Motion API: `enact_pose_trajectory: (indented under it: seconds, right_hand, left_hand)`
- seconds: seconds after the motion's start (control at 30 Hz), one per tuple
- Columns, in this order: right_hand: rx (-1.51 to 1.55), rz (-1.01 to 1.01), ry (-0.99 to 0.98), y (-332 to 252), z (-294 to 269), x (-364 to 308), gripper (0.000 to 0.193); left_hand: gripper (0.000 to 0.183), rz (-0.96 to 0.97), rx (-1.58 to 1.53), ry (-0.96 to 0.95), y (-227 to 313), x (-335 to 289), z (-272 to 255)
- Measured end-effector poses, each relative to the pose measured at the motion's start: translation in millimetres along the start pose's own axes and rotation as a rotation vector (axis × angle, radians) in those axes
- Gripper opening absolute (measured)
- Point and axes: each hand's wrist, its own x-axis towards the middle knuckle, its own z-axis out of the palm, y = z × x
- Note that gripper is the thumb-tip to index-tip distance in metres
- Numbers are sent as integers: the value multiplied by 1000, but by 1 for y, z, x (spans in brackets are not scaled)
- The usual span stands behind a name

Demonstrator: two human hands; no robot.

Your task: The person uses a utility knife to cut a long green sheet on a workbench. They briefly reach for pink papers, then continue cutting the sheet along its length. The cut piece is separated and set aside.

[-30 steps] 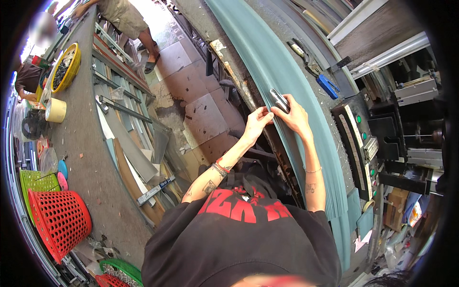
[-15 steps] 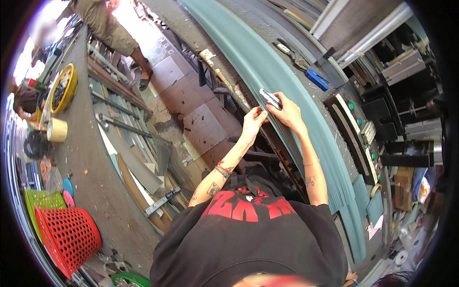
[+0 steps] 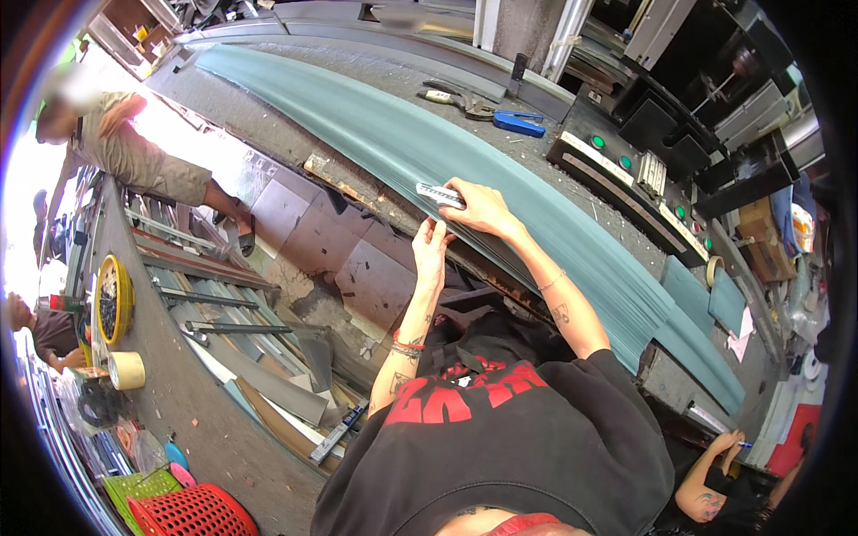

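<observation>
A long teal pleated sheet (image 3: 357,112) runs across the workbench, its many thin folds stacked together. At the sheet's near edge, my right hand (image 3: 487,210) is closed around a small pale hand tool (image 3: 440,195) with a row of dark marks along its body. Just below it, my left hand (image 3: 431,255) has its fingertips pinched at the same edge of the sheet. The pinched edge itself is mostly hidden by my fingers. The working end of the tool cannot be made out.
Beyond the sheet lie pliers (image 3: 456,98), a blue-handled tool (image 3: 518,123) and a black control box (image 3: 617,170) with green buttons. Left are a red basket (image 3: 192,511), a tape roll (image 3: 126,370) and a yellow bowl (image 3: 126,299). Another person (image 3: 143,152) stands far left; someone's arms (image 3: 715,464) show lower right.
The view has turned, so more of the sheet's far end and another person's arms at lower right show. My hands remain together at the sheet's edge, the pale tool still in my right.
</observation>
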Motion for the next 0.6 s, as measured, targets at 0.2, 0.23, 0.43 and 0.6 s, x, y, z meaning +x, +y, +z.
enact_pose_trajectory:
  seconds: [0.2, 0.23, 0.43, 0.6]
  right_hand:
    - [43, -19, 50, 9, 9, 0, 46]
    - [49, -23, 69, 10, 12, -1, 48]
    - [97, -56, 89, 7, 8, -11, 44]
    - [386, -34, 139, 26, -46, -98, 43]
  left_hand:
    - [25, -13, 10, 129, -1, 0, 1]
    - [25, 3, 167, 152, -1, 0, 2]
    - [25, -18, 352, 76, 10, 11, 4]
    - [29, -77, 349, 30, 12, 22, -8]
